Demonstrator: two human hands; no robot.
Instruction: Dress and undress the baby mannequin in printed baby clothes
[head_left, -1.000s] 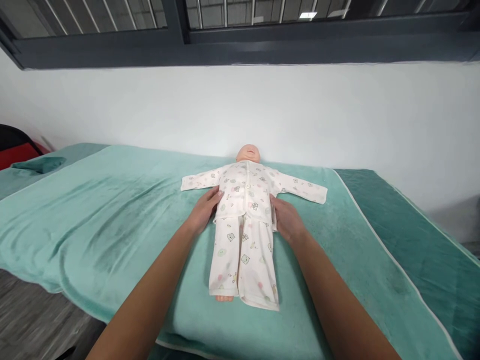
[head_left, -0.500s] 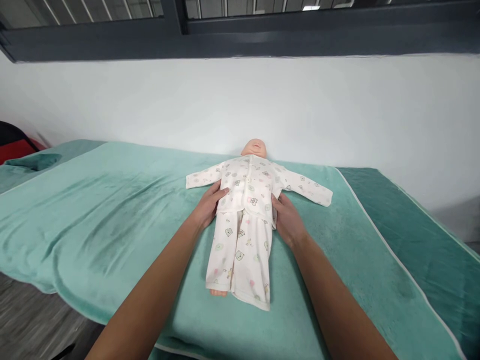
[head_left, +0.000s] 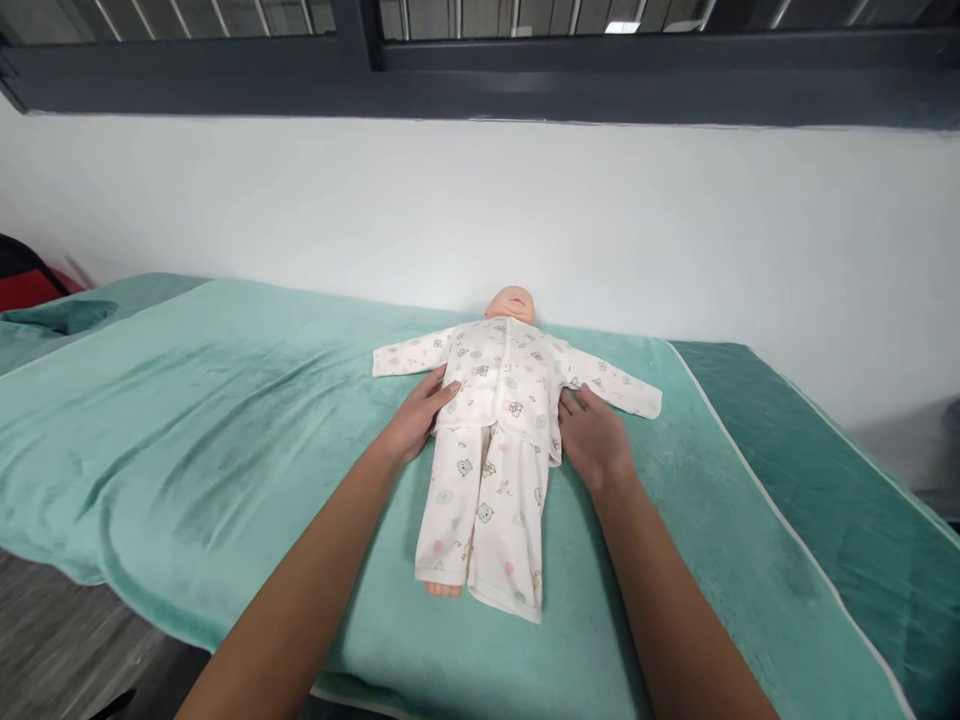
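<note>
A baby doll (head_left: 511, 301) lies on its back on a teal blanket (head_left: 225, 420), head toward the wall, arms spread. It wears a white printed top (head_left: 504, 378) and matching trousers (head_left: 484, 515); one bare foot shows at the trouser hem. My left hand (head_left: 417, 418) rests against the doll's side at the waist, fingers stretched out along the top's edge. On the other side my right hand (head_left: 595, 436) lies flat on the blanket, fingers extended and touching the top just under the sleeve. Neither hand holds anything.
The blanket covers a table that ends at a white wall (head_left: 675, 230) under a dark window frame (head_left: 480, 80). A darker green cloth (head_left: 840, 480) covers the right end. A red and black object (head_left: 30, 285) stands at far left.
My right hand has slid outward and up, from pressing the doll's waist to lying flat beside it. The left hand has stayed at the waist. The view has shifted slightly.
</note>
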